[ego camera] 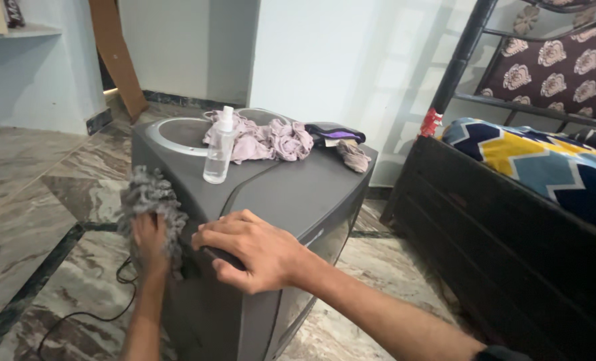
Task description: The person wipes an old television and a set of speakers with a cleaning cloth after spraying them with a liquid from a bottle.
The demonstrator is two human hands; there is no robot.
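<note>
A big dark grey television set (298, 194) stands on the floor with its back towards me. My left hand (149, 242) presses a fluffy grey cloth (149, 200) against the set's left side near the top corner. My right hand (248, 249) rests on the near top edge, fingers curled over the corner, holding nothing loose. A clear spray bottle (218, 147) with a white nozzle stands upright on top of the set, beyond both hands.
A crumpled pale pink cloth (264, 140) and a dark folded cloth (335, 134) lie on the far top. A dark bed frame (505, 247) with a patterned blanket (545, 167) stands to the right. A black cable (77, 314) trails over the marble floor at left.
</note>
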